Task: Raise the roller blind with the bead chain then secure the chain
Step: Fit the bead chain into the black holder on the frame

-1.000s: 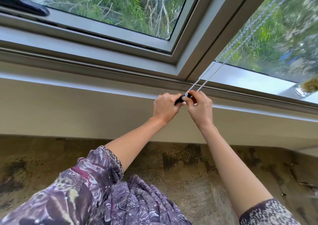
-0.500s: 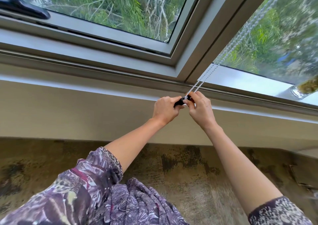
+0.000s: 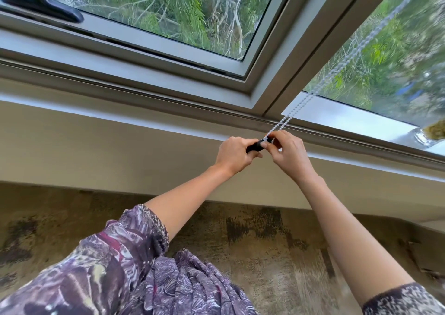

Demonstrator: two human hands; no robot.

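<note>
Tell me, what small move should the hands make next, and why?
Probably seat the bead chain into the black clip. The left hand holds the clip, the right hand pinches the chain's lower end against it, and both strands already run taut.

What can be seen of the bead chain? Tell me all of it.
The bead chain is a loop of small white beads, plastic by the look. Its two strands run side by side, taut, slanting down across the right pane. Its lower end meets a small black piece pinched between the left hand and right hand.
</note>
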